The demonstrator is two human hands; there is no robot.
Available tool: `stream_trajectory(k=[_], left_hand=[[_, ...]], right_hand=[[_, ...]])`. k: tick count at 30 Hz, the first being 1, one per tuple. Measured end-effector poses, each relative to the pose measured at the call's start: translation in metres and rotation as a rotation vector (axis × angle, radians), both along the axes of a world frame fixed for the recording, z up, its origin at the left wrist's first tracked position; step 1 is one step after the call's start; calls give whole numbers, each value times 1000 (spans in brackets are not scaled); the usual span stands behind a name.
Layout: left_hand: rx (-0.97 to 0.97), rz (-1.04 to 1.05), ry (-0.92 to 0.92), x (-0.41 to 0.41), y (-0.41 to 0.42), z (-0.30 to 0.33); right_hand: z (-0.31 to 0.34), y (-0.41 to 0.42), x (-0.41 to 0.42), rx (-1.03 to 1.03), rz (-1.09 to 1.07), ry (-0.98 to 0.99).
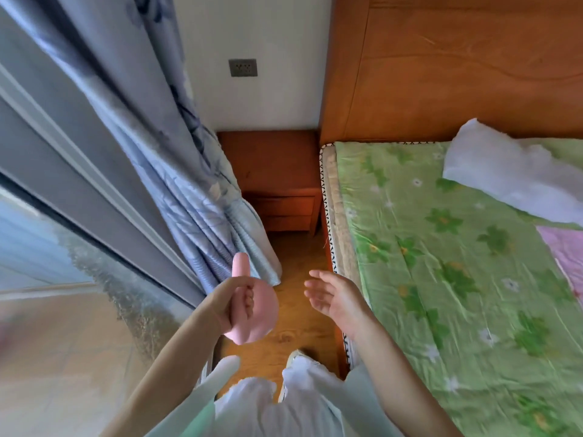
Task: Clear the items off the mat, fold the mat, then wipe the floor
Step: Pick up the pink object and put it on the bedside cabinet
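Standing in the narrow strip of wooden floor [303,257] between a glass sliding door [63,171] with a blue patterned curtain [176,171] on the left and a bed on the right, the person faces a small wooden nightstand [274,175] at the far end. Nearest the curtain, the left hand [233,307] is curled round a pink soft object [252,313], perhaps a toy or slipper; the blur leaves its kind unclear, but its long axis runs from near to far, with a narrow end poking up past the fingers toward the curtain hem. Just to its right, apart from it and holding nothing, the right hand [334,298] hangs with fingers spread and relaxed, palm turned leftward toward the pink object, forearm angled in from the near right. Further right lies the bed with its green flowered sheet [441,247], a white pillow [511,178] at the far end and a pink cloth [564,250] at the edge of view, before a wooden headboard [457,74]. No mat can be picked out for certain in this view. Judging by the task, the pink object is one of the items cleared off the mat and being carried to a resting place; the nightstand straight ahead is nearer the left hand, the bed nearer the free right.
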State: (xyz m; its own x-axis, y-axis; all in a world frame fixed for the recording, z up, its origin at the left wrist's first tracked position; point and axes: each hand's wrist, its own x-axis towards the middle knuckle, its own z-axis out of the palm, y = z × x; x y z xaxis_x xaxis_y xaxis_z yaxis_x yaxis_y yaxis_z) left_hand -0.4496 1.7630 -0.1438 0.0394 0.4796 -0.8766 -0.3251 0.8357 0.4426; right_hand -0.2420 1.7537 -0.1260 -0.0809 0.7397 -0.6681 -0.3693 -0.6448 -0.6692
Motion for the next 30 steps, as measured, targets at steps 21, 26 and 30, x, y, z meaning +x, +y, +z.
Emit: stream_trajectory(k=[21,26,30], left_hand=[[95,-88,61,40,290,16],[122,-108,77,28,355,26],[197,-168,180,19,399,32]], right_hand=[[-7,289,4,-66,-94,-16],[-6,351,-3,-42,-72,-82],[-6,393,-9,-32,-26,-90]])
